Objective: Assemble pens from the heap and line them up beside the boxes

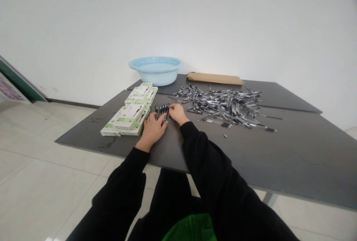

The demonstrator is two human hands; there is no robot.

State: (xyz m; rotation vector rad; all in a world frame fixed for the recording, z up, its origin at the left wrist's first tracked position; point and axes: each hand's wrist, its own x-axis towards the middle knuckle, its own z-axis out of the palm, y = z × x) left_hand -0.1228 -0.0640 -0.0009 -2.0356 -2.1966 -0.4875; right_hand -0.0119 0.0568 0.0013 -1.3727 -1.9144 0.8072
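Several black-capped pens (pixel 162 109) lie side by side in a row on the dark table. My left hand (pixel 153 129) is at the near end of this row, its thumb and fingers around the pens. At the right side of the row, my right hand (pixel 177 113) has its fingers pinched together on the outermost pen, which they partly cover. To the left of my left hand are stacked white and green pen boxes (pixel 128 115). A large loose pile of pens (pixel 223 101) spreads out to the right of my right hand.
A light blue basin (pixel 156 70) stands at the back of the table (pixel 279 151), near the white wall. Right of it lies a flat brown cardboard piece (pixel 214 78). A small pen part (pixel 225 136) sits in front of the pile. Framed panels (pixel 21 81) lean at far left.
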